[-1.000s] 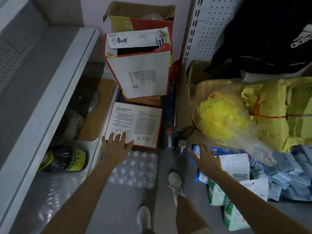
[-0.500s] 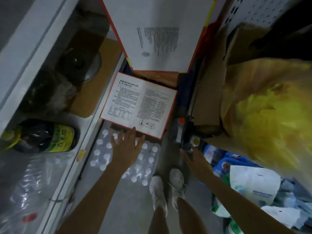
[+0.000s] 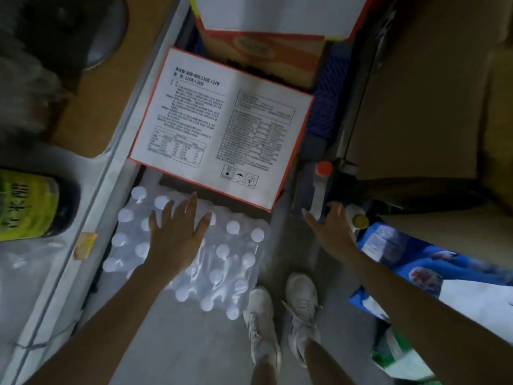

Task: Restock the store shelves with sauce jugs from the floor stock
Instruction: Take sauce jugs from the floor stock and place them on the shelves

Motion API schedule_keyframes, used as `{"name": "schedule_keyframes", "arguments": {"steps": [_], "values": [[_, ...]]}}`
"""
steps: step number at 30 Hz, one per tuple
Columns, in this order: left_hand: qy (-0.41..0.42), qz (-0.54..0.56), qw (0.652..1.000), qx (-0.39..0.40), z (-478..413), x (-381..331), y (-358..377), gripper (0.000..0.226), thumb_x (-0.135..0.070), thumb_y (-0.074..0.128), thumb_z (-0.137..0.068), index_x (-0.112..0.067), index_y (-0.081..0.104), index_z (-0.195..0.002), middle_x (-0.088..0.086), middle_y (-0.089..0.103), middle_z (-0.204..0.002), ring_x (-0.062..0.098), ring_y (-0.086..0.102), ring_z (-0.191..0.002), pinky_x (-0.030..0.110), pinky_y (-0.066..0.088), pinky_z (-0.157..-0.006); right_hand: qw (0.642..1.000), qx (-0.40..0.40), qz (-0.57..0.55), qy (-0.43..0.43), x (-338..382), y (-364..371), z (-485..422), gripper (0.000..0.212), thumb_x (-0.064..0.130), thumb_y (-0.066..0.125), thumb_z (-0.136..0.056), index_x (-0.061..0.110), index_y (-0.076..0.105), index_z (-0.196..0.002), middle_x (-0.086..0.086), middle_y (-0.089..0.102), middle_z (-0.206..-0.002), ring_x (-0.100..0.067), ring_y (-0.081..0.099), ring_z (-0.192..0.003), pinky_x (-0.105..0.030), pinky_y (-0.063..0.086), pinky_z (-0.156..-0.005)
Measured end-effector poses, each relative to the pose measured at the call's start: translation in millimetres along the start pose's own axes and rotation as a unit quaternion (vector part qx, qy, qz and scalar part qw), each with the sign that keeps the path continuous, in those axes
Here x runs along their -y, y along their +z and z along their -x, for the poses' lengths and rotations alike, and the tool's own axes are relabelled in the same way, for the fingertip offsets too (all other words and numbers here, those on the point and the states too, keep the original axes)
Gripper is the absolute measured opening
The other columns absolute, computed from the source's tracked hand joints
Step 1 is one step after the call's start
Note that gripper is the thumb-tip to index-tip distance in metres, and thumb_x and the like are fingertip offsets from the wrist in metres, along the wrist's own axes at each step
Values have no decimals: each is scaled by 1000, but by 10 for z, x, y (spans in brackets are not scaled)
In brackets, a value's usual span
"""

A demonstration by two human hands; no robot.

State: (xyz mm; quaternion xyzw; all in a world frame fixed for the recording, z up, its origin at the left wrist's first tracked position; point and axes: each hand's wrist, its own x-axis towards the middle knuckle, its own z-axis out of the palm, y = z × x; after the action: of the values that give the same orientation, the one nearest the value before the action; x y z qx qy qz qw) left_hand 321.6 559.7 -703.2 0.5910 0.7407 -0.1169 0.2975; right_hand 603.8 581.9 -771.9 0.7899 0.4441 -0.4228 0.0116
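Note:
A dark sauce jug with a green-yellow label [image 3: 30, 208] lies on its side on the low white shelf [image 3: 91, 207] at the left. On the floor at the right stands a jug with an orange-red cap [image 3: 323, 169], and beside it another with a yellow cap [image 3: 359, 221]. My right hand [image 3: 331, 230] hovers open just below the orange-capped jug, fingers spread near its body. My left hand [image 3: 177, 229] is open, palm down, over a shrink-wrapped pack of white-capped bottles [image 3: 233, 262] on the floor.
A white carton with red edges and printed text [image 3: 222, 126] sits on the floor ahead, more cartons stacked behind it. Brown cardboard boxes [image 3: 422, 107] stand at the right, blue and white packets [image 3: 410, 262] below them. My shoes [image 3: 283, 320] are on the grey floor.
My view has dropped lower and closer to the floor. Both hands have reached further down, the right one towards the orange-capped jug, the left one over the bottle pack.

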Motion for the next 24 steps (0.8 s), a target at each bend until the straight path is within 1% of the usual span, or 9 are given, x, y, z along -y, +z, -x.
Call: {"name": "schedule_keyframes", "arguments": {"steps": [2,5,7,9,10,14,18,21,24], "values": [[33,-51,998,9,-111,40,125,101,-72,-8,-76,-14,33,-148,9,38,-150,37,27,-141,59,14,-111,1000,-17,-11,4,32,100,-220,76,53,60,-86,2,33,-135,-18,38,-135,-38,43,-123,-47,40,-98],[86,-97,991,-29,-273,100,423,59,-45,44,-92,-3,52,-133,21,59,-127,51,53,-115,74,37,-87,998,-17,-23,49,82,241,-510,82,48,61,-88,-1,24,-142,-20,33,-143,-40,39,-128,-46,38,-98],[77,-64,995,-14,-261,46,468,68,-56,26,-97,-4,53,-131,18,63,-123,48,57,-112,71,38,-86,997,-18,-15,68,94,299,-648,76,43,60,-90,0,27,-142,-21,36,-142,-41,43,-125,-47,42,-96],[60,-42,997,-24,-254,12,537,97,-72,-4,-86,-9,47,-139,12,57,-133,42,47,-127,65,29,-102,996,-22,10,86,87,347,-776,59,37,58,-93,0,41,-135,-22,46,-135,-40,50,-119,-44,45,-91],[57,-27,998,-17,-237,14,569,102,-74,-9,-83,-11,46,-140,11,56,-135,41,45,-130,63,26,-105,995,-21,28,92,90,345,-809,52,35,56,-93,0,47,-130,-23,50,-131,-39,52,-116,-42,45,-87],[60,-40,997,9,-98,76,628,84,-62,5,-96,-5,56,-130,16,65,-121,46,57,-113,69,39,-89,993,-15,45,110,120,266,-801,43,29,54,-96,-3,53,-124,-23,56,-124,-38,54,-115,-38,44,-83],[64,-53,996,-19,16,147,502,65,-56,11,-99,-11,48,-128,15,67,-116,44,63,-105,67,45,-80,994,3,41,102,162,93,-662,40,26,49,-98,-4,53,-124,-24,57,-125,-38,53,-117,-36,43,-89],[51,-46,998,-7,83,158,332,66,-57,10,-99,-11,47,-127,15,69,-113,44,64,-102,67,46,-76,996,30,19,83,196,-20,-437,35,22,54,-94,-3,59,-117,-24,61,-118,-39,56,-111,-38,44,-89],[46,-51,998,1,178,142,87,82,-62,7,-96,-6,56,-129,17,67,-117,45,61,-108,69,43,-83,996,41,52,67,323,-114,-135,36,30,54,-95,-1,60,-114,-20,63,-114,-35,58,-108,-34,39,-73]]}}
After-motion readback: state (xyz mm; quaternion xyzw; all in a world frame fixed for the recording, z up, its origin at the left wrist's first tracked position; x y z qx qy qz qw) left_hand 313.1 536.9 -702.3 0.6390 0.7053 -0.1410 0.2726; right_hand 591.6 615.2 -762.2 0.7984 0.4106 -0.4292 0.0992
